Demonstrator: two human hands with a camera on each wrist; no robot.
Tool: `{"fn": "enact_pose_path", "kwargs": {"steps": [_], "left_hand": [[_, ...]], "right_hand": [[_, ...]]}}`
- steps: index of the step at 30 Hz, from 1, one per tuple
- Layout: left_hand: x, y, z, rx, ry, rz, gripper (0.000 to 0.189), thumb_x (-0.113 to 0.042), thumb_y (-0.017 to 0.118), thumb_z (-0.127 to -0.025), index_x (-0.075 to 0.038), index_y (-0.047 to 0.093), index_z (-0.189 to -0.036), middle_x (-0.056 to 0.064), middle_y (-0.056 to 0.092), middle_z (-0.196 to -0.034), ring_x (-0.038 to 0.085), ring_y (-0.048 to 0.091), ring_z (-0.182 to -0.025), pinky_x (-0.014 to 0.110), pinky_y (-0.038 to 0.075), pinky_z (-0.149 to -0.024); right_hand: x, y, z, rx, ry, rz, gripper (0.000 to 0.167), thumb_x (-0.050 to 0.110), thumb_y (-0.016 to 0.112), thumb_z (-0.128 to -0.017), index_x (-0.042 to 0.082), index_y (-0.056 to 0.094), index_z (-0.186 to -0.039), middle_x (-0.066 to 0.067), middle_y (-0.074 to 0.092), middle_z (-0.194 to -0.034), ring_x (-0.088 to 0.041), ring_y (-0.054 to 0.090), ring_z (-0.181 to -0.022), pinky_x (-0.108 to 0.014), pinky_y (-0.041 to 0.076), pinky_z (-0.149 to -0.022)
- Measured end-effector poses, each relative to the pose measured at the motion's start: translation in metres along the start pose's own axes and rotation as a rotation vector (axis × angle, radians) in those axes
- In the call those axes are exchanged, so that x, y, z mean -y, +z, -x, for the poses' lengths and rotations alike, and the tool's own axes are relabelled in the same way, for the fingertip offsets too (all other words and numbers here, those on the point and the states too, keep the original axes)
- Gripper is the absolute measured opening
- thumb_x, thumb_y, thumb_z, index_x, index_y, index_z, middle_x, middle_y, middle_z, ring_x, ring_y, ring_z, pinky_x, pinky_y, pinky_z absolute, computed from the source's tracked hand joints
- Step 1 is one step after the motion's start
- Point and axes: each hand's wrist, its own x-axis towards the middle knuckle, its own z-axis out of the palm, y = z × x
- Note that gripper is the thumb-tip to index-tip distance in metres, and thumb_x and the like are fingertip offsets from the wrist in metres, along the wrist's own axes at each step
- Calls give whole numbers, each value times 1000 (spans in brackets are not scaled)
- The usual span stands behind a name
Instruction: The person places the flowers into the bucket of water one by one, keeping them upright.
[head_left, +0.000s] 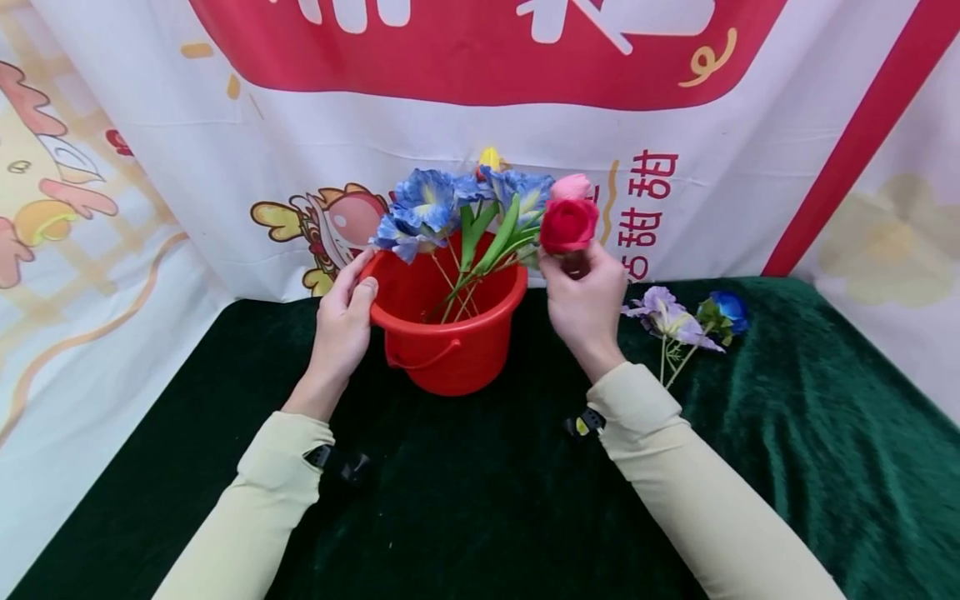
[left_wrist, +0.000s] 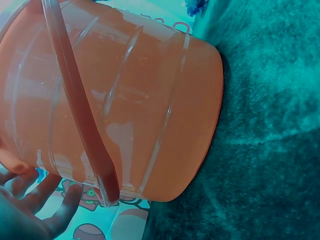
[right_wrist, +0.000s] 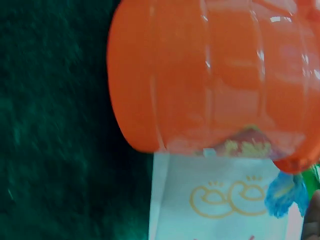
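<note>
A red plastic bucket (head_left: 450,362) stands upright on the cloth, its handle hanging down the front. My left hand (head_left: 341,329) grips the bucket's left rim, with the thumb up by the edge; in the left wrist view its fingers (left_wrist: 42,192) reach below the rim. Blue artificial flowers (head_left: 427,204) with green stems and leaves lean inside the bucket, and a yellow flower (head_left: 490,158) shows behind them. Beyond the right rim, my right hand (head_left: 588,304) pinches a red rose (head_left: 568,227) just under its bloom. A pink flower (head_left: 572,185) peeks out behind the rose.
To the right, a pale purple flower (head_left: 667,315) and a dark blue rose (head_left: 729,312) lie on the dark green cloth (head_left: 465,500). A printed white backdrop (head_left: 480,125) rises close behind the bucket.
</note>
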Motion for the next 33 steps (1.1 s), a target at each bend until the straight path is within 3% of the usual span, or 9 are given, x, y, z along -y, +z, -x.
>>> {"fn": "enact_pose_path", "kwargs": {"steps": [4, 8, 11, 15, 19, 24, 27, 33], "left_hand": [[0, -1, 0, 8, -6, 9, 54, -37, 40, -114, -32, 33, -168, -5, 43, -169, 22, 52, -148, 45, 45, -123], [0, -1, 0, 10, -6, 10, 54, -38, 40, -114, -32, 32, -168, -5, 43, -169, 22, 52, -148, 45, 46, -123], [0, 0, 0, 7, -2, 6, 54, -37, 40, -114, -31, 33, -168, -5, 43, -169, 22, 53, -148, 45, 46, -123], [0, 0, -1, 4, -1, 9, 54, -37, 40, -114, -31, 33, -167, -4, 43, -169, 22, 52, -148, 44, 45, -123], [0, -1, -1, 4, -1, 10, 54, -37, 40, -114, -31, 33, -167, -4, 43, -169, 22, 52, -148, 44, 45, -123], [1, -1, -1, 7, -7, 9, 54, -37, 40, -114, -32, 33, -167, -5, 43, -169, 22, 52, -148, 45, 45, -123], [1, -1, -1, 6, -4, 13, 54, -37, 40, -114, -32, 33, -167, -5, 43, -170, 22, 51, -149, 45, 44, -124], [0, -1, -1, 0, 12, 19, 54, -35, 40, -114, -29, 34, -167, -3, 43, -169, 23, 52, -149, 45, 44, -124]], "right_hand": [[2, 5, 6, 142, 129, 30, 16, 17, 77, -95, 3, 76, -104, -8, 67, -84, -16, 58, -79, -22, 48, -68], [10, 2, 6, 249, 301, -30, 24, 19, 78, -95, 5, 75, -114, -3, 65, -84, -16, 59, -77, -22, 55, -69], [14, -5, 3, 312, 406, -70, 32, 19, 78, -95, 5, 71, -123, -2, 69, -93, -17, 64, -77, -23, 62, -72], [15, -21, -3, 399, 468, -79, 43, 19, 81, -94, 8, 67, -133, -1, 72, -109, -17, 67, -87, -23, 62, -77], [13, -44, -8, 455, 472, -74, 47, 16, 79, -96, 9, 65, -140, 7, 77, -98, -12, 69, -88, -23, 61, -77], [5, -75, -19, 408, 475, -99, 51, 11, 74, -98, 8, 61, -147, 15, 78, -87, -8, 69, -81, -21, 60, -73], [-1, -94, -26, 333, 526, -126, 49, 16, 79, -96, 9, 64, -142, 13, 78, -92, -9, 65, -76, -19, 59, -70], [-18, -129, -37, 207, 591, -102, 39, 35, 86, -89, 21, 76, -124, 10, 70, -109, -11, 61, -78, -20, 59, -75]]}}
